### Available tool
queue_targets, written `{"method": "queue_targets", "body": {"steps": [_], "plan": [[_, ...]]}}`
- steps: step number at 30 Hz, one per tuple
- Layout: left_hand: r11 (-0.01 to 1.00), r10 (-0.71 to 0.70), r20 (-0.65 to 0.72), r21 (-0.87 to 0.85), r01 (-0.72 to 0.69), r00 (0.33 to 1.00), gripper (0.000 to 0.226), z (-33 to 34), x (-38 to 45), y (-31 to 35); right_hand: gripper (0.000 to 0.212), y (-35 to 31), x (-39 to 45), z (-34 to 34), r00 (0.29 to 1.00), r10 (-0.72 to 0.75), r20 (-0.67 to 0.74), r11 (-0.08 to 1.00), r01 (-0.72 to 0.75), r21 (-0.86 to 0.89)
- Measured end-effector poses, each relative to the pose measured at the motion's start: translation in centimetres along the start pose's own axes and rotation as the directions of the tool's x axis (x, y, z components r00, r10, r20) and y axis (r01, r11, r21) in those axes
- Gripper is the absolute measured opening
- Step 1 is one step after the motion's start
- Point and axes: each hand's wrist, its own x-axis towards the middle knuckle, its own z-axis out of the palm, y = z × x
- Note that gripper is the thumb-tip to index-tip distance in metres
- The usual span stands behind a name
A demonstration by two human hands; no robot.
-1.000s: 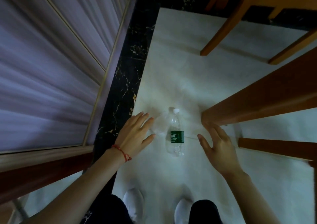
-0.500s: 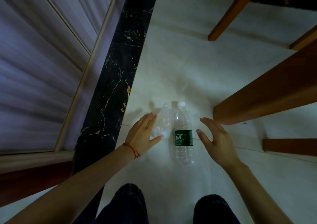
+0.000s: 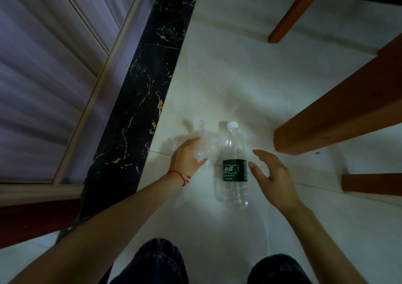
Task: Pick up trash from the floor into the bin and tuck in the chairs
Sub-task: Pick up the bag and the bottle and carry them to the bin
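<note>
A clear plastic bottle (image 3: 233, 166) with a green label and white cap lies on the pale floor tile, cap pointing away from me. Just left of it lies a crumpled piece of clear plastic (image 3: 205, 144). My left hand (image 3: 187, 159), with a red string at the wrist, has its fingers curled around that crumpled plastic on the floor. My right hand (image 3: 272, 175) hovers open just right of the bottle's label, fingers spread, not touching it.
A thick wooden leg (image 3: 339, 118) stands right of the bottle, with a thinner chair leg (image 3: 291, 11) farther back and a low wooden rail (image 3: 372, 182) at the right. A black marble strip (image 3: 139, 101) and grey curtain (image 3: 43, 66) run along the left. My knees are at the bottom.
I have crouched lower, so the bottle looks larger. My left hand went from open beside the crumpled plastic to closing around it. My right hand came closer to the bottle.
</note>
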Motion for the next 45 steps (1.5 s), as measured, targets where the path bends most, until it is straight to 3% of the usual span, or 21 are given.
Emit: {"method": "queue_targets", "body": {"steps": [6,8,12,15,17,19,21,25,32,45], "plan": [[0.929,-0.302,-0.050,-0.240,0.282,0.952,0.031,-0.8,1.3,-0.1,0.037,-0.4,0.4,0.6,1.000,-0.006,-0.009,0.999,0.006,0.038],[0.839,-0.417,-0.016,-0.391,0.378,0.909,0.026,-1.1,1.3,-0.2,0.037,-0.4,0.7,0.8,1.000,0.001,-0.013,0.999,-0.001,0.052],[0.658,-0.517,0.035,-0.623,0.424,0.855,0.005,-2.0,0.5,0.3,0.040,-0.5,1.5,1.6,0.998,0.062,-0.014,0.994,-0.060,0.094],[0.548,-0.594,0.056,-0.702,0.455,0.802,0.022,-2.5,0.1,-0.2,0.045,-1.0,2.4,2.3,0.990,0.140,-0.010,0.977,-0.137,0.160],[0.485,-0.650,0.063,-0.734,0.476,0.758,0.010,-2.9,-0.1,-0.6,0.051,-1.4,3.1,2.9,0.981,0.195,0.016,0.959,-0.194,0.205],[0.431,-0.694,0.080,-0.749,0.503,0.715,0.036,-3.3,-0.4,-1.3,0.062,-1.8,3.8,3.6,0.963,0.260,0.067,0.936,-0.268,0.226],[0.404,-0.706,0.097,-0.758,0.512,0.701,0.042,-3.7,-0.7,-1.9,0.073,-2.0,4.3,4.3,0.938,0.326,0.119,0.913,-0.345,0.216],[0.330,-0.731,0.111,-0.806,0.491,0.674,0.009,-4.3,-1.2,-2.6,0.064,-2.3,4.6,5.2,0.924,0.356,0.139,0.902,-0.379,0.208],[0.239,-0.737,0.113,-0.879,0.413,0.667,0.011,-5.1,-1.4,-2.3,0.067,-2.4,4.3,4.2,0.899,0.400,0.178,0.847,-0.437,0.303],[0.138,-0.761,0.199,-0.880,0.454,0.617,0.016,-11.7,-6.8,3.8,0.067,-8.6,1.0,-2.8,0.857,0.448,0.255,0.690,-0.512,0.511]]}}
